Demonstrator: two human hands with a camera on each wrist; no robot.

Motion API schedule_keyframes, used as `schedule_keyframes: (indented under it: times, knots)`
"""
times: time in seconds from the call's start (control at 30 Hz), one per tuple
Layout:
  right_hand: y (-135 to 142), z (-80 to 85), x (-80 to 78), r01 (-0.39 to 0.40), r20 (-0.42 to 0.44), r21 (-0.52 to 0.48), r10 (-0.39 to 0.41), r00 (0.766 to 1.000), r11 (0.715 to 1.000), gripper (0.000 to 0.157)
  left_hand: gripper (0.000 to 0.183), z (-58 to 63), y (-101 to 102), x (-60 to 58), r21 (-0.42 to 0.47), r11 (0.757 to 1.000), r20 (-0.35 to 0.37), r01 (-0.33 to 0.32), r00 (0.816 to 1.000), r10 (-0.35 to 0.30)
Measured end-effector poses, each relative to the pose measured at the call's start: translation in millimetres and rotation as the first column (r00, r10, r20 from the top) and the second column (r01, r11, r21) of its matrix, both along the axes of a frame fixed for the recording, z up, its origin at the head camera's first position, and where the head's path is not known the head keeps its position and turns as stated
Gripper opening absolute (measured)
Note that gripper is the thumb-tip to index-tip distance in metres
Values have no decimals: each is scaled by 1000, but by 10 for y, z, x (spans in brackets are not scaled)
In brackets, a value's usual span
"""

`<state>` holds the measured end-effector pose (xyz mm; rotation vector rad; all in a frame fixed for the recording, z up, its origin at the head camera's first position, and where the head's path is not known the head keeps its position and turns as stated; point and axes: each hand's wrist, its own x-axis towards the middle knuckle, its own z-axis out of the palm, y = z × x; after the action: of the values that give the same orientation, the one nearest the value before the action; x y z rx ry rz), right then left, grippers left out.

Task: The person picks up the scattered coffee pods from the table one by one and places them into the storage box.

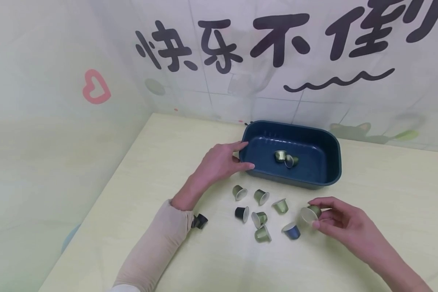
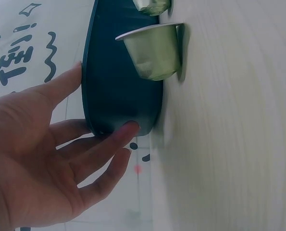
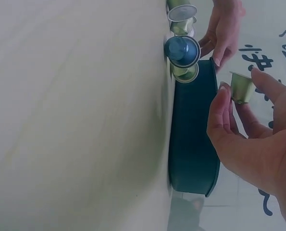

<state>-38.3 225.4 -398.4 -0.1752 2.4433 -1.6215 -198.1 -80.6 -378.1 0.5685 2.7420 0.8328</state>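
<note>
My right hand [image 1: 344, 221] pinches a green coffee capsule [image 3: 242, 88] between thumb and fingertips, raised over the table with its pale lid tilted toward the left. At the left end of the dark blue basin [image 1: 314, 186], my left hand [image 1: 219, 164] touches the rim and end wall, its fingers and thumb spread around the corner. Two greenish capsules [image 1: 280, 156] lie inside the basin. In front of it are several loose capsules: green ones [image 1: 281, 206], a black one [image 1: 241, 213] and a blue one [image 1: 292, 231] close to my right hand.
Behind the basin stands a white wall sheet [image 1: 233, 101] with large black characters; a similar sheet closes off the left side. The pale wooden table [image 1: 398, 190] extends right of the basin. A small black piece [image 1: 199, 221] sits beside my left sleeve.
</note>
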Motion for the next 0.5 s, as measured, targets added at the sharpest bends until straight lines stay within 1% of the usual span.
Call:
schedule_keyframes:
  times: [0.23, 0.5]
  knots:
    - [10, 56, -48, 36, -21, 25, -36, 999, 999, 42, 74, 3, -1, 1, 2, 1000, 2, -1, 1000, 1]
    - [31, 85, -75, 47, -23, 35, -47, 999, 998, 41, 74, 1, -2, 0, 3, 1000, -3, 1, 1000, -1]
